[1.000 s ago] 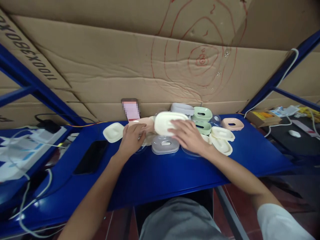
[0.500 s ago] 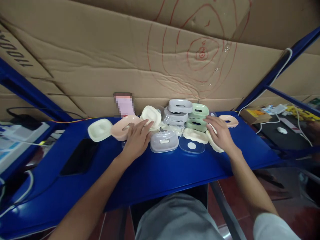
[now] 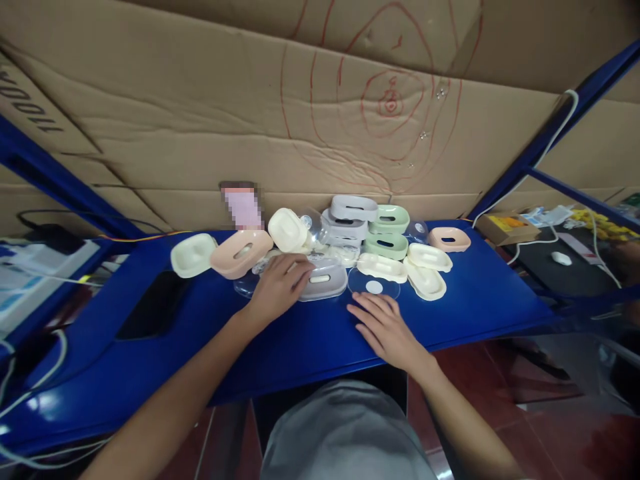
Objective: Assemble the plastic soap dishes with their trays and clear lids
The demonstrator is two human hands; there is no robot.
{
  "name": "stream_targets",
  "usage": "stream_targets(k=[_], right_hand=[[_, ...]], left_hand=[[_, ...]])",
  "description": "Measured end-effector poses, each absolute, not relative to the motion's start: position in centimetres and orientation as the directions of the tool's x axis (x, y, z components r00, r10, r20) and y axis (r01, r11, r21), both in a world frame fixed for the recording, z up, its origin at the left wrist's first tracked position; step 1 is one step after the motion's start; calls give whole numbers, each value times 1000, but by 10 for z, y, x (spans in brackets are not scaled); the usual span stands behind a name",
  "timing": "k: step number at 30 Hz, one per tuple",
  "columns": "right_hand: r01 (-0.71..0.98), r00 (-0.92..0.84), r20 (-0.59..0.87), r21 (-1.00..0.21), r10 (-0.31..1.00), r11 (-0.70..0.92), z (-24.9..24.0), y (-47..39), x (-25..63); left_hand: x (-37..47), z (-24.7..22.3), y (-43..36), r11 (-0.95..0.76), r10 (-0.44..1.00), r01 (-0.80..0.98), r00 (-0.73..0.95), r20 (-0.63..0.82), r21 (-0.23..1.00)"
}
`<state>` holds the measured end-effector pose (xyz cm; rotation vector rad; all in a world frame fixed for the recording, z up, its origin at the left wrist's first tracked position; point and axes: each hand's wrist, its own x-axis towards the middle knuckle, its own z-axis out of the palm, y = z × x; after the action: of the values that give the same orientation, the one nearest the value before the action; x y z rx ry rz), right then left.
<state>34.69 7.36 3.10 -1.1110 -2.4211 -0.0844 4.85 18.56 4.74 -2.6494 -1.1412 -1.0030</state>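
My left hand (image 3: pixel 281 285) reaches over the left end of a grey dish under a clear cover (image 3: pixel 324 283); its fingers are bent, and whether they grip the cover is hidden. Just below a clear lid with a white round spot (image 3: pixel 374 287), my right hand (image 3: pixel 383 325) has its fingers spread, holding nothing. Grey dishes (image 3: pixel 353 208) and green dishes (image 3: pixel 387 245) are stacked behind. Cream trays (image 3: pixel 426 280) lie to the right. A peach dish (image 3: pixel 241 253) and a cream tray (image 3: pixel 194 255) are on the left.
A black phone-like slab (image 3: pixel 153 305) lies on the blue table (image 3: pixel 300 353) at left. Another peach dish (image 3: pixel 450 239) is at the far right. A cardboard wall (image 3: pixel 200 113) rises behind. Right of the table, a small carton (image 3: pixel 511 228) stands on a black surface.
My right hand has moved left and nearer from the cream trays to below the clear lid. My left hand has shifted right onto the covered grey dish. The view has shifted slightly.
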Motion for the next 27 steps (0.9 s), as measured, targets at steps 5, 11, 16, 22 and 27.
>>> stream_targets(k=[5, 11, 16, 22, 27], right_hand=[[724, -591, 421, -100, 688, 682, 46, 103, 307], [728, -545, 502, -115, 672, 676, 42, 99, 304], [716, -536, 529, -127, 657, 687, 28, 72, 297], [757, -452, 526, -201, 720, 622, 26, 77, 293], [728, -508, 462, -221, 727, 649, 25, 79, 293]], left_hand=[[57, 54, 167, -820, 519, 570, 707, 481, 48], [68, 53, 155, -807, 528, 590, 739, 418, -24], [65, 56, 159, -768, 576, 640, 687, 444, 6], [69, 50, 156, -755, 596, 655, 682, 424, 8], [73, 47, 151, -724, 637, 688, 644, 424, 43]])
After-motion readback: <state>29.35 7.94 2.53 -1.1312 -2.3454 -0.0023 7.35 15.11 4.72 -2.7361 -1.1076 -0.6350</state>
